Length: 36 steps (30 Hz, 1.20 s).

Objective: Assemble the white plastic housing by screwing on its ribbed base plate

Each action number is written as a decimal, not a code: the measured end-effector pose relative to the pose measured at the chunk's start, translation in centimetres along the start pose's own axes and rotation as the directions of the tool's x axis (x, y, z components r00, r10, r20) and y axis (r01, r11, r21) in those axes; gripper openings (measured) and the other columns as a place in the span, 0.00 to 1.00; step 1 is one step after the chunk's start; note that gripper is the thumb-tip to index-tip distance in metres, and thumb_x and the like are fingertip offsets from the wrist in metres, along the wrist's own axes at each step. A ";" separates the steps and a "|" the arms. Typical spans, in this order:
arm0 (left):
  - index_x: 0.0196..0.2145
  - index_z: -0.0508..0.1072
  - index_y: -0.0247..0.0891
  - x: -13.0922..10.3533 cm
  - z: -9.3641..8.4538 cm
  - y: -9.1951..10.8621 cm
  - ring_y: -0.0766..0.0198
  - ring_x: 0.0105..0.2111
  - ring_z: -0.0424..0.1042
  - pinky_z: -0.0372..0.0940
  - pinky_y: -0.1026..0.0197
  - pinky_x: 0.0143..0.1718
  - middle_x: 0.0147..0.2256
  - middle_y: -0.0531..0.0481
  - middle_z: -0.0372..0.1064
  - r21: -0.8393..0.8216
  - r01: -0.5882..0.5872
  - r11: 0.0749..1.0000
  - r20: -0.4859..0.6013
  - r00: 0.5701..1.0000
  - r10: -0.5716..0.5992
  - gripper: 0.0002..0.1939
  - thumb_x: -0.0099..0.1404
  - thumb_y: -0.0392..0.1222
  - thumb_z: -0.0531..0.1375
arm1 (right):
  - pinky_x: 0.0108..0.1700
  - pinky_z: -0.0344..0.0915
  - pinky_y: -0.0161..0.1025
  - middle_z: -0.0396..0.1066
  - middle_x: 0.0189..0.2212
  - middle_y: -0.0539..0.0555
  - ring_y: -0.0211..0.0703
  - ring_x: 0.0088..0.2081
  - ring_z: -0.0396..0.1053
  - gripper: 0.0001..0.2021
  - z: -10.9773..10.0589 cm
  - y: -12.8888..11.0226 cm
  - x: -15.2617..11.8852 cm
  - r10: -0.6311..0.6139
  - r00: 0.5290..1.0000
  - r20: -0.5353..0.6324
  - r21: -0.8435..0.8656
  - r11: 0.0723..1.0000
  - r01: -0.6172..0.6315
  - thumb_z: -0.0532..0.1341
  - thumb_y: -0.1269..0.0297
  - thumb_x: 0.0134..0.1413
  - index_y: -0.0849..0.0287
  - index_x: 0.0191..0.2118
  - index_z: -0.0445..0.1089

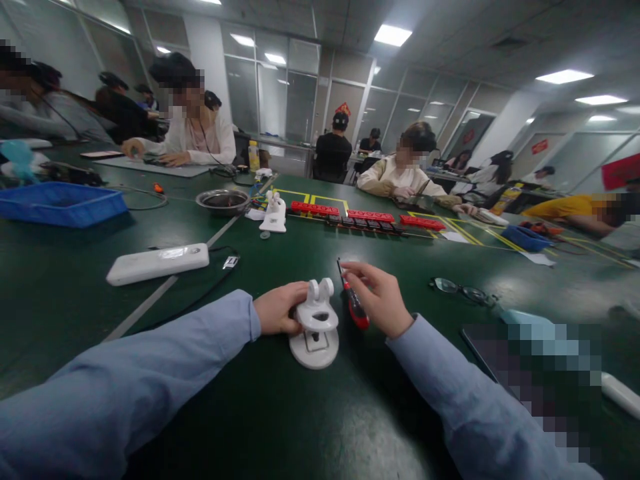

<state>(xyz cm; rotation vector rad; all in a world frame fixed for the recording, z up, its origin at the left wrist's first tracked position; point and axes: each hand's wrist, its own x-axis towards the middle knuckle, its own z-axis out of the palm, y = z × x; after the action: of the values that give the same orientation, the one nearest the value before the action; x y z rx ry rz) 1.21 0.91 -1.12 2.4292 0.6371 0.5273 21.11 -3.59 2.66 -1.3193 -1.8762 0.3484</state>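
Observation:
A white plastic stand (316, 317) with a round base and two upright lugs stands on the green table in front of me. My left hand (281, 308) is closed on its left side, fingers behind and thumb in front. Just right of the stand is a screwdriver (356, 308) with a red and black handle pointing toward me and its thin shaft pointing away. My right hand (377, 293) has its fingertips and thumb closed around the shaft, near the handle. Whether the screwdriver rests on the table is hard to tell.
A white power bank-like box (157, 264) and cable lie left, beyond them a blue tray (63, 203) and metal bowl (223, 201). Another white stand (273, 215) and red strips (370, 217) are ahead. Glasses (460, 289) and a dark tablet (530, 387) lie right. Several people sit around.

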 end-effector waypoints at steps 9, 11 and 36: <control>0.43 0.66 0.38 -0.1 0.2 -0.4 0.53 0.44 0.59 0.55 0.54 0.46 0.44 0.45 0.60 -0.067 -0.024 0.997 -0.001 1.000 0.024 0.24 0.45 0.35 0.59 | 0.20 0.50 0.31 0.55 0.09 0.45 0.29 0.14 0.52 0.22 5.5 -3.4 3.0 0.109 0.932 0.344 0.720 0.607 -0.337 0.51 0.53 0.48 0.61 0.11 0.59; 0.44 0.65 0.38 -0.1 -0.1 -0.4 0.53 0.45 0.59 0.55 0.54 0.46 0.44 0.45 0.60 -0.067 -0.044 0.997 0.028 0.999 0.046 0.25 0.45 0.34 0.58 | 0.21 0.51 0.32 0.55 0.09 0.46 0.30 0.14 0.53 0.22 5.6 -3.2 3.0 0.079 0.944 0.321 0.754 0.583 -0.305 0.52 0.55 0.48 0.61 0.10 0.58; 0.56 0.44 0.37 -0.7 -0.1 -0.9 0.55 0.45 0.61 0.49 0.50 0.50 0.46 0.43 0.61 -0.353 0.187 0.917 -0.209 0.939 -0.272 0.51 0.37 0.39 0.67 | 0.42 0.56 0.40 0.66 0.29 0.54 0.43 0.38 0.63 0.10 0.5 3.7 4.5 0.454 0.890 -0.039 0.193 0.878 -0.439 0.51 0.58 0.47 0.59 0.27 0.63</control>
<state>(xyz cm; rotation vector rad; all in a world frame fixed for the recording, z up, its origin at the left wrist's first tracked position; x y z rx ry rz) 0.29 1.26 -1.77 1.9573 0.8572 0.7862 22.56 2.06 2.12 -1.6092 -1.4170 0.6732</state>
